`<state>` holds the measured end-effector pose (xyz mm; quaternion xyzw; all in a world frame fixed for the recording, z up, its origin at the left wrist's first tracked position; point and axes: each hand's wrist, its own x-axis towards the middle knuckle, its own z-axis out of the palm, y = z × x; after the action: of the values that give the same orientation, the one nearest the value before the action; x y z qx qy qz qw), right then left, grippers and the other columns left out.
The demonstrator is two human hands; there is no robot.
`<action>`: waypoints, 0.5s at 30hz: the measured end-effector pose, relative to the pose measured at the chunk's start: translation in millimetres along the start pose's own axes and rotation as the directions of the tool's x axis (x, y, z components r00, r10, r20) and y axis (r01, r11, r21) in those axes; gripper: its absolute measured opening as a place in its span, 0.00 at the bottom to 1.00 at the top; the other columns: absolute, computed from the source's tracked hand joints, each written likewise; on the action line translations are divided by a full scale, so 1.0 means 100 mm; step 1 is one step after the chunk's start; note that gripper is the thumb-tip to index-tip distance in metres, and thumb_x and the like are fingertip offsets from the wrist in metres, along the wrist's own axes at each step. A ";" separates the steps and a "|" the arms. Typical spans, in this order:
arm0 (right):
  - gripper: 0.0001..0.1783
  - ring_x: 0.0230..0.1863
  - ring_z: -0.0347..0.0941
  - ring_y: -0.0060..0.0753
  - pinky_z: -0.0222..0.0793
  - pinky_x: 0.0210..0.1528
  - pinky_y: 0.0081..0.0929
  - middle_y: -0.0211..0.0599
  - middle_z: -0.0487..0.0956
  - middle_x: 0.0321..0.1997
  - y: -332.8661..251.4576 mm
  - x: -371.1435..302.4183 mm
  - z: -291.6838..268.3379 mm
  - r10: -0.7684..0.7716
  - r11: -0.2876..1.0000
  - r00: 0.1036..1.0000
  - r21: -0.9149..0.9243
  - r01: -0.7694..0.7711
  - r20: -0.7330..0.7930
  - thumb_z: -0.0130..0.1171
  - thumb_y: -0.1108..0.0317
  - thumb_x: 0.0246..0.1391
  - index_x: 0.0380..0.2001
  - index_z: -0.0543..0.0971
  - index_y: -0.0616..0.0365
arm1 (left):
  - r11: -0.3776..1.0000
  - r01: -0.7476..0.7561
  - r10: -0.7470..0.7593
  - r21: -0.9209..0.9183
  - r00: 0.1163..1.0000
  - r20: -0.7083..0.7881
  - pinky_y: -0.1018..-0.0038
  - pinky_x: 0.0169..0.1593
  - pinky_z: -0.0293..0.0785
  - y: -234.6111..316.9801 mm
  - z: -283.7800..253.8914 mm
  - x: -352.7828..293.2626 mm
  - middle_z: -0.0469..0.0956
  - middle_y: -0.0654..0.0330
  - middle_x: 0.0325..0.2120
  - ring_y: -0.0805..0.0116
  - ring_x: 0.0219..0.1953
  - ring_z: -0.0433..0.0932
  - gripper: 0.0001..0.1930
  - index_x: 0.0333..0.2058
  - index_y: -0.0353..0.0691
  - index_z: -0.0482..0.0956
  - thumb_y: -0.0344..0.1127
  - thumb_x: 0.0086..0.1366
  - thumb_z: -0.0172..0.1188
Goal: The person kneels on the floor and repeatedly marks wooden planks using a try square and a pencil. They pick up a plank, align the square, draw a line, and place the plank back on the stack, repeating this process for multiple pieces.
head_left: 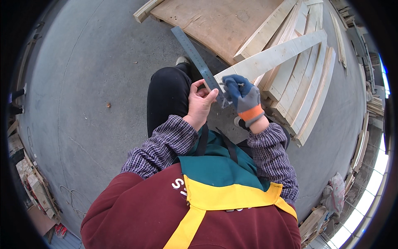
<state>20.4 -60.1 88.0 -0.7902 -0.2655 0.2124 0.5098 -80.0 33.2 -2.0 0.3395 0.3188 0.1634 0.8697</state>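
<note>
My left hand (200, 101), bare, pinches the lower end of a metal ruler (192, 54) between thumb and fingers. The ruler slants up and left, across the near end of a pale wooden board (273, 57). On my right hand (243, 97) is a blue and grey work glove with an orange cuff. Its fingers are curled over the board's near end, close to the ruler. A small slim thing shows at those fingers, too little of it to name. Below the ruler's end, a shiny see-through piece (226, 102) hangs between my hands; its kind is unclear.
Several wooden boards (304, 79) lie fanned in a stack at the right, under the board's far part. A plywood panel (215, 20) on timber lies ahead. More lumber (37, 191) and a pale sack (336, 193) line the sides of the concrete floor (103, 83).
</note>
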 end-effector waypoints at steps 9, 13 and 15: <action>0.11 0.27 0.76 0.20 0.72 0.29 0.20 0.33 0.82 0.29 -0.11 0.01 -0.08 0.050 0.978 0.997 -0.206 -0.037 0.060 0.57 0.66 0.60 0.40 0.81 0.63 | 1.000 -0.024 0.024 -0.015 1.000 -0.007 0.78 0.38 0.69 0.02 0.01 -0.01 0.78 0.65 0.33 0.79 0.32 0.72 0.25 0.54 0.43 0.63 0.30 0.61 0.66; 0.10 0.29 0.76 0.22 0.73 0.32 0.23 0.35 0.82 0.30 -0.03 0.35 0.23 -0.027 0.990 0.999 -0.139 0.022 -0.038 0.58 0.68 0.59 0.40 0.81 0.62 | 0.999 -0.011 0.012 0.047 1.000 -0.003 0.79 0.37 0.69 -0.01 -0.01 0.01 0.79 0.65 0.33 0.79 0.32 0.73 0.25 0.53 0.43 0.63 0.29 0.61 0.65; 0.14 0.33 0.77 0.30 0.74 0.35 0.26 0.39 0.81 0.34 0.01 0.35 0.22 -0.136 0.976 0.991 -0.173 0.134 0.004 0.57 0.72 0.58 0.48 0.79 0.56 | 0.997 -0.024 0.024 0.067 1.000 0.004 0.79 0.37 0.69 -0.01 -0.02 0.01 0.79 0.65 0.34 0.79 0.32 0.73 0.25 0.54 0.43 0.62 0.29 0.62 0.64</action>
<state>34.6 -23.1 76.3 -0.8123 -0.3341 0.1506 0.4537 -80.9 34.2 -4.2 0.3728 0.3185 0.1623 0.8563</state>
